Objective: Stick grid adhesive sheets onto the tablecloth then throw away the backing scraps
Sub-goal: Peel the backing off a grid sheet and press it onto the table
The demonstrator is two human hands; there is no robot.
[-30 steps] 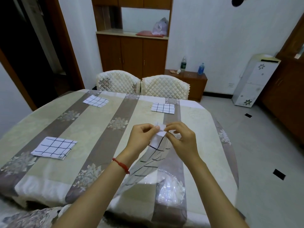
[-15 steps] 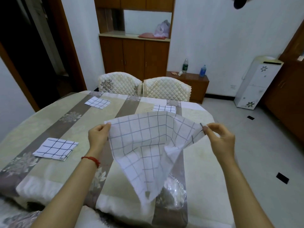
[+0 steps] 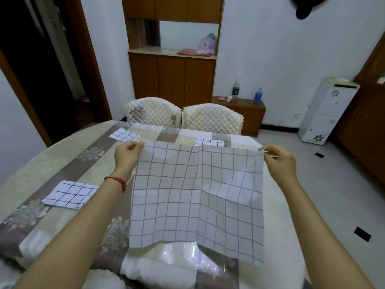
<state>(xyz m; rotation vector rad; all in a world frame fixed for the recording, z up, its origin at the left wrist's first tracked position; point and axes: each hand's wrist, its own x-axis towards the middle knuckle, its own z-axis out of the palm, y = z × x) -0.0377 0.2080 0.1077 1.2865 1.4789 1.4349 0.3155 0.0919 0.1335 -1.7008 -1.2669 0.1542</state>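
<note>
The big grid sheet (image 3: 196, 197) hangs spread out in the air between both hands, above the near side of the table (image 3: 62, 163); the left hand (image 3: 128, 155) pinches its top left corner and the right hand (image 3: 279, 161) pinches its top right corner, so both hands are closed on the sheet & neither is nearer than the other; the top edge runs left to right, about level, and the sheet drops down toward the person, w/ a fold line down the middle and its bottom right corner hanging lower than the left; right under it lies the tablecloth (image 3: 87, 174) w/ its brown stripes, so the next move is prob. just down and flat; a clear shiny film (image 3: 181, 255) lies on the cloth at the near edge, under the sheet's bottom edge (maybe the backing, can't tell for sure), and it could get caught under the sticky side; three small folded grid pieces sit on the table too, one near left (image 3: 69, 193), one far left (image 3: 125, 135), one far middle (image 3: 209, 142) half hidden behind the sheet's top edge; all three look well clear of the landing spot; two padded chairs (image 3: 183, 117) stand at the far side, out of the way.
</note>
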